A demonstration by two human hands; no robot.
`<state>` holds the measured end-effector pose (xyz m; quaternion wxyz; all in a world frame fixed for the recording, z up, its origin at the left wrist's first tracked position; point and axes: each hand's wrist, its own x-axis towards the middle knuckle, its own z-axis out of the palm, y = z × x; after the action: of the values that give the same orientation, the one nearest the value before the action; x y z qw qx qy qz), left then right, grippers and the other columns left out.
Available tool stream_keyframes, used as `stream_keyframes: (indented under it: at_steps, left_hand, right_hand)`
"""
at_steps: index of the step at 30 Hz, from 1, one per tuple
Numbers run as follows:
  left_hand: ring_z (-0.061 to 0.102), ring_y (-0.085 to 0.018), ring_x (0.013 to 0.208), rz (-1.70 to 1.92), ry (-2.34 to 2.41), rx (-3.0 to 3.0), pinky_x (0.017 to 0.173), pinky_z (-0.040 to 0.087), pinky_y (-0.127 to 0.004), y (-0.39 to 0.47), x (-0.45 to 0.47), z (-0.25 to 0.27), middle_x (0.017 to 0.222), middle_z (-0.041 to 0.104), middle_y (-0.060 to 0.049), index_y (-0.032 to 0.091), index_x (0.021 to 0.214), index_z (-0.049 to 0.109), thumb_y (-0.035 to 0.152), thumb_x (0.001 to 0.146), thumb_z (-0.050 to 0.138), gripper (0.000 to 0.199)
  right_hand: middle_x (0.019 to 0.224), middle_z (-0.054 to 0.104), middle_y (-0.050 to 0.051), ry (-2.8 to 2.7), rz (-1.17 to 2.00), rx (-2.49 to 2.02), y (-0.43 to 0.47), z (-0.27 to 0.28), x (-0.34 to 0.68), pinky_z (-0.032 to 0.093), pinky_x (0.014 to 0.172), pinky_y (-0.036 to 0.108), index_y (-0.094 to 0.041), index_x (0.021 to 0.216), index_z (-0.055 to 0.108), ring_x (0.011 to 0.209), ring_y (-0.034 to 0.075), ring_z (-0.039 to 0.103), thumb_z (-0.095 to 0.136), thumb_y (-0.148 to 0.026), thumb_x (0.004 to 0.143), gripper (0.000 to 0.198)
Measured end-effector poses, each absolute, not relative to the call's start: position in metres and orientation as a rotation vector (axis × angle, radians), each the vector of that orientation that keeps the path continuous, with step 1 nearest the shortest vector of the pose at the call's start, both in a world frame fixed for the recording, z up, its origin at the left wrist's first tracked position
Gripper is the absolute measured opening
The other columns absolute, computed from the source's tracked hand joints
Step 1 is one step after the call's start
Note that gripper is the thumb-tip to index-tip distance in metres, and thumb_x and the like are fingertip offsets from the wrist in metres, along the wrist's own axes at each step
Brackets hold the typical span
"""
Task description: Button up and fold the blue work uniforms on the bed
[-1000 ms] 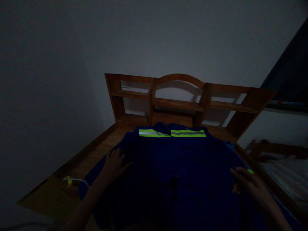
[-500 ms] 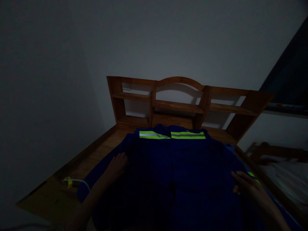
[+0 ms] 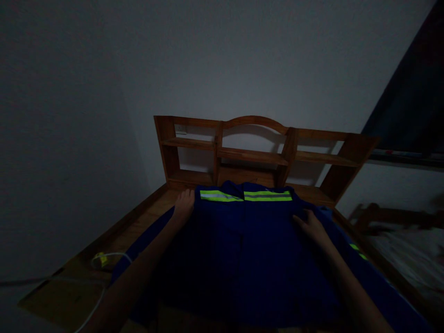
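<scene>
A dark blue work jacket (image 3: 267,249) with yellow-green and silver reflective bands lies spread out, its collar end toward the wooden headboard. My left hand (image 3: 185,204) is at the jacket's left shoulder, its fingers bent closely together over the cloth edge. Over the right chest, below the reflective band, is my right hand (image 3: 311,226), its thumb and fingers apart and no cloth visibly gripped. Both sleeves reach outward and down; the right one carries a small reflective band (image 3: 357,252). Dim light hides the jacket's lower front.
Behind the jacket stands a wooden headboard with shelves (image 3: 256,155) against a pale wall. At the left, a white cable (image 3: 113,254) with a yellow piece (image 3: 101,260) lies by the sleeve. Another wooden bed frame (image 3: 391,215) with pale bedding is at the right.
Both hands have moved up the jacket toward its shoulders, the right also inward. The jacket's lower edge has shifted toward the headboard, and the view has tilted slightly.
</scene>
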<state>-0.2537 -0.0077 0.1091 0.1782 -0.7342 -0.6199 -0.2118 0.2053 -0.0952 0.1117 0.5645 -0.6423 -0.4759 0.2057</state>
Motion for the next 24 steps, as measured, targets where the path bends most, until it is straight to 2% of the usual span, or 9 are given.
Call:
stream_keyframes:
  at_steps: [2,3,5,7,10,13,16,20,24]
  left_hand:
    - [0.05,-0.026,0.094,-0.665,-1.725,-2.092,0.083,0.04,-0.039,-0.034,-0.237,0.112,0.1,0.053,-0.015,0.01,0.101,0.051,0.019,0.087,0.042,0.019]
    - [0.05,-0.025,0.094,-0.71,-1.687,-2.134,0.084,0.041,-0.039,-0.053,-0.227,0.112,0.1,0.054,-0.013,0.012,0.103,0.051,0.022,0.088,0.043,0.02]
    - [0.051,-0.023,0.098,-0.818,-1.577,-2.272,0.088,0.042,-0.038,-0.099,-0.205,0.108,0.105,0.054,-0.01,0.016,0.11,0.05,0.023,0.09,0.04,0.023]
    - [0.054,-0.019,0.099,-0.86,-1.471,-2.496,0.088,0.045,-0.034,-0.15,-0.182,0.095,0.107,0.056,-0.007,0.02,0.108,0.052,0.024,0.091,0.04,0.022]
    - [0.059,-0.016,0.093,-0.963,-1.299,-2.649,0.083,0.05,-0.03,-0.212,-0.154,0.061,0.099,0.063,-0.003,0.022,0.105,0.056,0.02,0.091,0.039,0.022]
    - [0.059,-0.018,0.099,-0.935,-1.176,-2.653,0.084,0.051,-0.032,-0.24,-0.144,0.024,0.107,0.063,-0.004,0.021,0.108,0.057,0.013,0.087,0.041,0.029]
    - [0.054,-0.022,0.109,-0.853,-1.198,-2.573,0.09,0.049,-0.037,-0.242,-0.148,-0.003,0.118,0.06,-0.008,0.015,0.118,0.054,0.01,0.083,0.042,0.038]
    - [0.045,-0.024,0.119,-0.741,-1.202,-2.553,0.097,0.043,-0.039,-0.239,-0.153,-0.015,0.131,0.051,-0.009,0.01,0.127,0.048,0.009,0.08,0.042,0.047]
    - [0.044,-0.025,0.117,-0.713,-1.354,-2.515,0.092,0.044,-0.041,-0.237,-0.144,-0.007,0.138,0.043,-0.009,0.016,0.129,0.047,0.011,0.083,0.041,0.048]
  right_hand:
    - [0.135,0.04,0.017,-1.315,0.246,-1.561,-0.118,0.112,0.186,0.025,0.108,0.053,-0.014,0.116,0.05,0.128,0.035,0.034,0.071,-0.036,0.066,0.059]
    - [0.14,0.034,0.014,-1.467,0.1,-1.575,-0.134,0.112,0.173,0.025,0.108,0.051,-0.016,0.124,0.046,0.13,0.032,0.032,0.064,-0.036,0.074,0.057]
    - [0.137,0.039,0.009,-1.749,-0.004,-1.551,-0.17,0.112,0.144,0.032,0.107,0.045,-0.022,0.128,0.043,0.125,0.025,0.041,0.051,-0.033,0.085,0.045]
    - [0.128,0.05,0.005,-2.008,0.106,-1.487,-0.203,0.105,0.114,0.039,0.103,0.035,-0.026,0.125,0.045,0.117,0.018,0.048,0.043,-0.028,0.091,0.034]
    - [0.123,0.054,0.003,-2.235,0.185,-1.424,-0.236,0.08,0.079,0.045,0.098,0.032,-0.028,0.125,0.046,0.115,0.016,0.051,0.041,-0.026,0.092,0.033]
    - [0.122,0.055,0.003,-2.285,0.143,-1.441,-0.245,0.047,0.062,0.046,0.096,0.037,-0.028,0.123,0.048,0.115,0.02,0.051,0.046,-0.029,0.09,0.033]
    - [0.12,0.056,0.004,-2.267,0.067,-1.474,-0.243,0.025,0.054,0.047,0.095,0.04,-0.027,0.12,0.051,0.113,0.023,0.052,0.05,-0.03,0.088,0.032]
    - [0.115,0.059,0.006,-2.242,-0.027,-1.502,-0.241,0.014,0.05,0.045,0.095,0.044,-0.025,0.115,0.055,0.11,0.025,0.053,0.05,-0.028,0.088,0.028]
    - [0.116,0.059,0.005,-2.28,-0.188,-1.397,-0.24,0.007,0.048,0.043,0.095,0.044,-0.025,0.118,0.055,0.113,0.025,0.051,0.04,-0.02,0.091,0.031]
